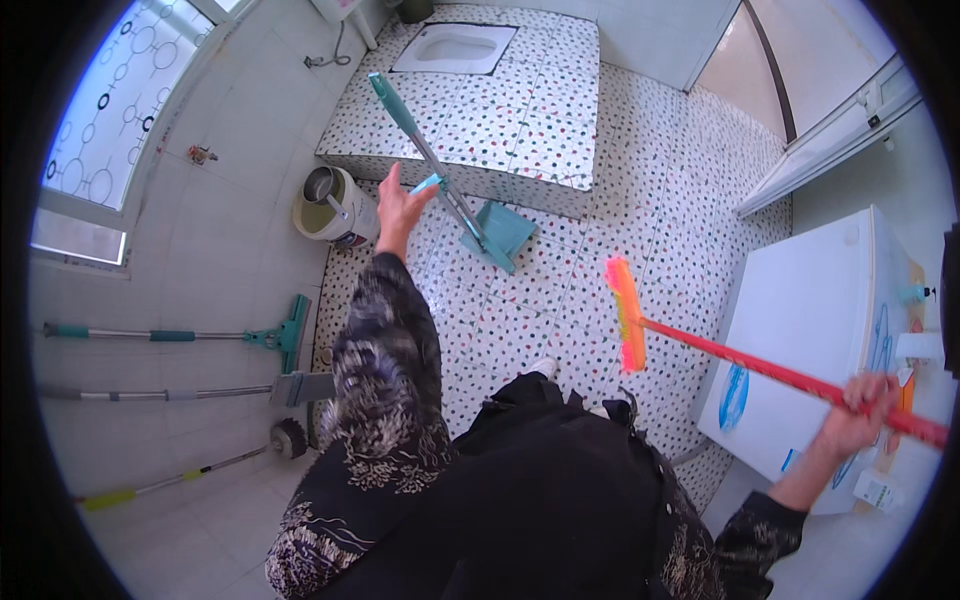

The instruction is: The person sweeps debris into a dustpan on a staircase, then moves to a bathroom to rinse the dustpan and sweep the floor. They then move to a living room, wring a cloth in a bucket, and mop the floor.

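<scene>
My right hand (862, 416) grips the red pole of a broom (750, 364). The broom's orange head (634, 319), with pink and yellow bristles, is at the pole's far end, over the speckled tile floor (517, 322). Fingers apart, my left hand (401, 210) reaches out beside a long-handled teal dustpan (502, 229). Its thumb is close to a light-blue clip (427, 184) on the dustpan's pole; whether they touch I cannot tell. The dustpan's pan rests on the floor, and its pole leans up and away toward the tiled step.
A squat toilet (457, 49) is set in the raised tiled step (555, 120). A white bucket (358, 214) holding a metal ladle stands by the left wall. A teal squeegee mop (289, 334), a grey mop (292, 390) and a round brush (289, 439) lean there. A white washing machine (802, 300) is at right.
</scene>
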`<move>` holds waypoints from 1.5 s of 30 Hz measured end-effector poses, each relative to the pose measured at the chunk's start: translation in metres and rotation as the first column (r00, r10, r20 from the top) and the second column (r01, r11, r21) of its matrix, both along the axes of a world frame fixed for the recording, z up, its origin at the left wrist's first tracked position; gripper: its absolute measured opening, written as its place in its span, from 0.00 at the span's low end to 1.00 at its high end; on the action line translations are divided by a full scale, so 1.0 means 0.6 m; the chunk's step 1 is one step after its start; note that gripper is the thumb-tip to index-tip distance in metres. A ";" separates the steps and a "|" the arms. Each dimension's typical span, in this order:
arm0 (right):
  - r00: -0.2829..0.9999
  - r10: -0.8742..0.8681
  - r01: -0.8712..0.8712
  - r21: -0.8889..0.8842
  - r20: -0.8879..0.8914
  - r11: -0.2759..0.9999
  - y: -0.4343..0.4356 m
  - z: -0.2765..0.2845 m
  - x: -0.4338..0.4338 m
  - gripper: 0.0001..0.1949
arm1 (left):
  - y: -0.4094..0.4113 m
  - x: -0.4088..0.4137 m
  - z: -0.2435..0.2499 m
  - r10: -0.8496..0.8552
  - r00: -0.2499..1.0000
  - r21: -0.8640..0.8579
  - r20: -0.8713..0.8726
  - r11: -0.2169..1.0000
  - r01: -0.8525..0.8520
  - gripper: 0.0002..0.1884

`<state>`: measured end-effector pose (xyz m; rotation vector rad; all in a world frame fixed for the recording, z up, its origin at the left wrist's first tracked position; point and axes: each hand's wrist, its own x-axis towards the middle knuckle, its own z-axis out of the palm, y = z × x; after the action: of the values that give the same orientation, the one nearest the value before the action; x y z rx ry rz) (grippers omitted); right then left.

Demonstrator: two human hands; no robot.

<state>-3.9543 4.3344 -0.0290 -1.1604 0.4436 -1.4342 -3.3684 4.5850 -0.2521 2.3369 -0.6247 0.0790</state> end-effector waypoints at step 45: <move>0.708 -0.332 0.461 0.052 -0.624 0.886 0.097 -0.237 -0.013 0.09 | -0.313 -0.406 0.069 -0.867 0.496 0.263 -0.040 0.470 0.843 0.17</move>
<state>-3.9620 4.3924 -0.1713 -1.3940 1.3415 -1.3029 -3.6120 4.3975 -0.2109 1.9512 -1.9063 -0.3809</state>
